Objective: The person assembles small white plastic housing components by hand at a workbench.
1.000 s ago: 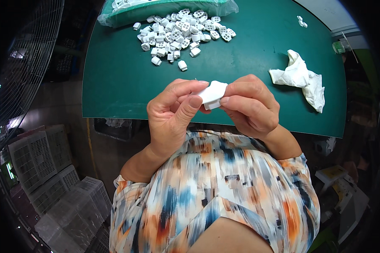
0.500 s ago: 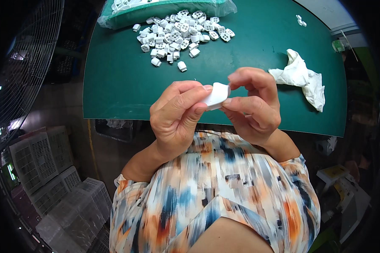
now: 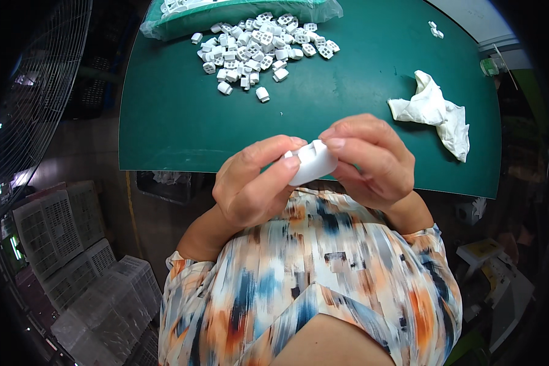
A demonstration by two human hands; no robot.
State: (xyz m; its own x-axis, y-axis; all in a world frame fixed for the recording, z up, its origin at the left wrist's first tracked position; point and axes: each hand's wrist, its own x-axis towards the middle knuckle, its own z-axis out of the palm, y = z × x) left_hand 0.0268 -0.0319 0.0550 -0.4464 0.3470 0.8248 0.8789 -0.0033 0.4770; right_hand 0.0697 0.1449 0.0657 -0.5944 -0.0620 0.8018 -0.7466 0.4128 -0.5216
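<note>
A small white plastic part (image 3: 315, 165), smooth and rounded with a notch in its upper edge, is held up in front of me over the near table edge. My left hand (image 3: 253, 180) grips its left end between the fingers. On the other side, the fingertips of my right hand (image 3: 377, 160) are pinched together against the part's upper right edge. Exactly what those fingertips touch is partly hidden. Beyond my hands lies a loose pile of similar white plastic pieces (image 3: 250, 52), some showing square openings. One single piece (image 3: 262, 94) sits nearer, apart from the pile.
A green, plastic-lined tray (image 3: 238, 13) of white parts stands at the back of the green table (image 3: 177, 122). White cloth gloves (image 3: 436, 113) lie on the right, with a few small white bits (image 3: 435, 30) farther back. A fan guard (image 3: 36, 79) and plastic crates (image 3: 104, 305) are at left.
The white part has been turned so its notched edge faces up, and both hands have come slightly nearer to me. My right fingertips have closed in on its upper edge.
</note>
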